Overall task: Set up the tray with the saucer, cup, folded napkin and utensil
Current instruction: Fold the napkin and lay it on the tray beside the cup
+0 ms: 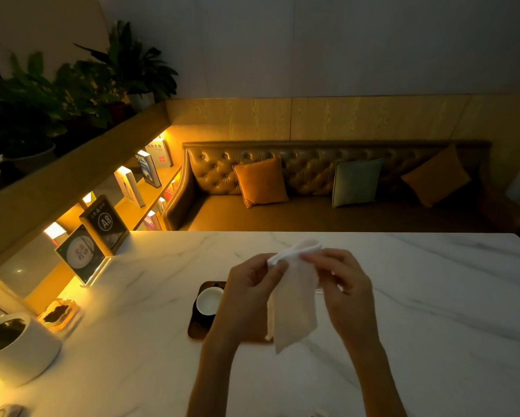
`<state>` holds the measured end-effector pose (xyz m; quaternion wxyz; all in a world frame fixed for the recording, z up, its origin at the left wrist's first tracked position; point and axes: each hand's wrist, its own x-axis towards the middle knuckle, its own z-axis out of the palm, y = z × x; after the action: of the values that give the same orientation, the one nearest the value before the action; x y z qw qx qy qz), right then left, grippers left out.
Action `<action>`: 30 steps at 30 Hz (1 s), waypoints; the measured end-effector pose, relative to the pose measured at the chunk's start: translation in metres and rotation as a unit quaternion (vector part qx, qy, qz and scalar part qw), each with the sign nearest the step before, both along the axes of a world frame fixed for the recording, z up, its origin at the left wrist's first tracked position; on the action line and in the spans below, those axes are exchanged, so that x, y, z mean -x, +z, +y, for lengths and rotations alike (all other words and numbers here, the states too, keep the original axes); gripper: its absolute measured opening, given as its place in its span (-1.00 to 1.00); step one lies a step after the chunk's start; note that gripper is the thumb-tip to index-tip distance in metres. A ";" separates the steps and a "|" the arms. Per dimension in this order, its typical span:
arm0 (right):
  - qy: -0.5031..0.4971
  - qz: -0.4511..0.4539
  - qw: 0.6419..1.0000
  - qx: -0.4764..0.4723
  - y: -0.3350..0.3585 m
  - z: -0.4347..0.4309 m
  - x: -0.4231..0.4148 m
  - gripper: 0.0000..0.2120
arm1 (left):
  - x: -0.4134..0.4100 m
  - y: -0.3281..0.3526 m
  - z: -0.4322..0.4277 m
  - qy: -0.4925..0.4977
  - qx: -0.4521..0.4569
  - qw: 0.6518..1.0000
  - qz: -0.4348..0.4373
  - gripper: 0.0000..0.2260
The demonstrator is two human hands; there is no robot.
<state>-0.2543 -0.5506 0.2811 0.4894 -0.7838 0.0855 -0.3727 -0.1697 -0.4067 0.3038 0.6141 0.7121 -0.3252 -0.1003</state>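
While both hands are raised above the marble table (418, 296), we see them pinching a white napkin (294, 302) by its upper edge: the left hand (249, 284) has thumb and fingers closed on the top left corner, and the right hand (340, 278) has its fingertips closed on the top right part. The napkin hangs down from that edge in a loose, partly folded length, its lower end dangling over the near right part of the tray (196, 329).

The tray is a dark wooden one lying flat on the table, just beneath and left of the hands. On its left part we make out a dark saucer (199, 317) with a cup (209, 299) standing upright on it; the cup is white inside and looks empty. The left wrist covers the middle of the tray, so we cannot tell what else lies on it.

At the table's left edge stand a framed sign marked A8 (105, 224), a clear menu stand (79, 254) and a white round container (18, 347). Beyond the table runs a tufted leather bench (312, 176) with cushions.
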 end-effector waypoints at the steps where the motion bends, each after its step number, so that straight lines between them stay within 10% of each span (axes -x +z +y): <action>1: -0.026 0.017 0.999 -0.017 0.002 -0.004 -0.004 -0.74 | -0.003 0.001 0.004 -0.004 -0.001 1.000 -0.002 -0.78; 5: 0.054 0.175 0.968 -0.174 0.001 -0.018 -0.017 -0.44 | -0.010 0.004 0.015 -0.014 -0.005 1.000 -0.006 -0.68; 13: 0.044 0.055 0.965 -0.252 -0.008 -0.017 -0.019 -0.88 | -0.020 -0.012 0.020 0.048 -0.082 0.994 -0.058 -0.77; 21: 0.014 0.094 0.993 0.074 0.001 -0.011 -0.022 -0.74 | -0.020 -0.030 0.010 0.056 -0.152 0.978 -0.133 -0.97; 30: 0.093 0.109 0.968 0.207 0.012 0.015 -0.038 -0.67 | -0.010 -0.025 0.027 0.050 -0.082 0.992 -0.076 -0.75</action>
<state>-0.2163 -0.5353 0.2928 0.3369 -0.9082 -0.0137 -0.2479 -0.1595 -0.3795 0.2783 0.5315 0.7810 -0.3253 -0.0415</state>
